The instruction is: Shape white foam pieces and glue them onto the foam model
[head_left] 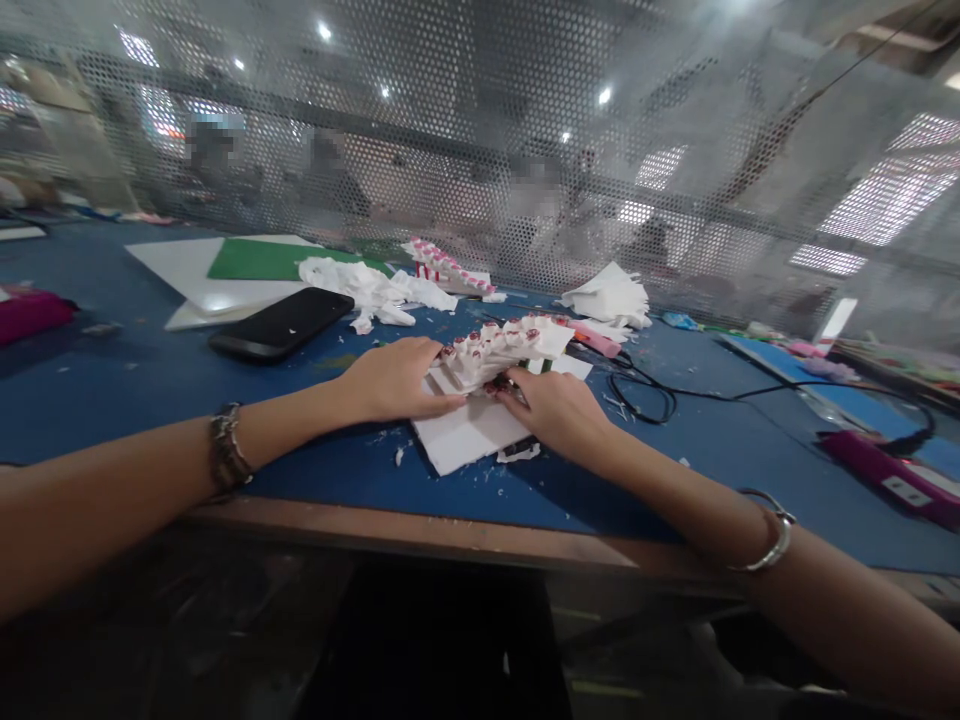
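**Delicate build under a close 2-handed hold**

A small white craft model with a dark-red-dotted top (502, 350) sits at the near middle of the blue tabletop (337, 475), on a flat white rectangular board (472, 435). The left hand (397, 380) is curled round the model's left end, its thumb lying low on the near side. The right hand (559, 405) has its thumb and index finger drawn together beneath the overhanging top; whether they pinch a part there, I cannot tell.

The likeliest trouble is crushing: the white pieces look thin and light, so too hard a squeeze from the left could buckle them. A lift by the right fingertips could tear the top away from its supports, if the joins are weak. Uneven pressure from the 2 hands might also skew the model on its board.

Just beyond the right hand lies a pink-handled tool (596, 338), with a looping black cable (660, 390) to its right. A forearm catching that loop could drag the tool into the model; if its tip is hot, fingers are at risk too. White scraps (517, 452) at the board's near edge could stick to any wet glue.
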Available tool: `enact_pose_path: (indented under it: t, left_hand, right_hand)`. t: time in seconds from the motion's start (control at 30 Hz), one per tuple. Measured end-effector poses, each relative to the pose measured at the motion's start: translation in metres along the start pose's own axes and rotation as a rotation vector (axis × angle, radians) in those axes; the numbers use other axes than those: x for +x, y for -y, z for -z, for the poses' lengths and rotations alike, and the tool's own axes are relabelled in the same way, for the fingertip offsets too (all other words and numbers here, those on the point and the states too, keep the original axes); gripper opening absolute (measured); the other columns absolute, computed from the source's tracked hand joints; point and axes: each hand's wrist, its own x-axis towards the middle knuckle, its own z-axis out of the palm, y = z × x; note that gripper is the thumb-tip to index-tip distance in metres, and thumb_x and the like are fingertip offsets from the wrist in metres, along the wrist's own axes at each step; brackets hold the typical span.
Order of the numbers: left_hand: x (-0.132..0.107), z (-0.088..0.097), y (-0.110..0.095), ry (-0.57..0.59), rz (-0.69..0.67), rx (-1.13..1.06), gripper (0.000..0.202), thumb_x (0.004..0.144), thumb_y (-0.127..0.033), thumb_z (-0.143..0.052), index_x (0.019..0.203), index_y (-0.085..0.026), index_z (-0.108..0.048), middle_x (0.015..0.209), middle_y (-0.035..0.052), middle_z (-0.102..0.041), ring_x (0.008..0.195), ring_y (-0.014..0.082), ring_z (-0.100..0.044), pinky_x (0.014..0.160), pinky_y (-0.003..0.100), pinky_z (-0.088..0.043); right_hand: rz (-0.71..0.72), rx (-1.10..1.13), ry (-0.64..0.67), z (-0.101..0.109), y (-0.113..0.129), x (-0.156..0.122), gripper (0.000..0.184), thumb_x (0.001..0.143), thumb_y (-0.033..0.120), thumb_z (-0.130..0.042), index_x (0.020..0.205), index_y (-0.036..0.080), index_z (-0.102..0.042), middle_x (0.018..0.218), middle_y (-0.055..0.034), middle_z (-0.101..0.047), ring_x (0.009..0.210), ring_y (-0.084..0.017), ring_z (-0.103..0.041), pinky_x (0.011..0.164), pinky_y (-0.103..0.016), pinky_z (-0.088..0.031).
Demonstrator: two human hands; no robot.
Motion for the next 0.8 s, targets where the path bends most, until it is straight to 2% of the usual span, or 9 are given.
enact_pose_path:
  t: [0.3,0.8]
  left_hand:
    - [-0.0007,-0.0001,-0.0006,-0.008,-0.003,-0.013,0.058,0.068,-0.060,-0.037,0.096,-0.011,-0.048,0.097,0.0157,-0.054,0.090,0.0303,-0.050,0.071,0.038,-0.040]
    - [-0.0022,0.0006,-0.0016,-0.012,-0.026,0.004,0.055,0.070,-0.058,-0.036,0.095,-0.010,-0.048,0.095,0.0146,-0.054,0.087,0.0282,-0.051,0.070,0.036,-0.041]
  right_hand:
    - [-0.009,0.053,0.015,-0.0014,0.0004,-0.0007,0.029,0.085,0.031,-0.031,0.096,0.017,-0.054,0.083,-0.0091,-0.066,0.067,-0.019,-0.059,0.049,-0.026,-0.024]
    - [0.000,-0.025,0.035,-0.0011,0.0025,0.0034,0.030,0.086,0.029,-0.027,0.093,0.018,-0.055,0.084,-0.0100,-0.065,0.072,-0.023,-0.061,0.054,-0.027,-0.034]
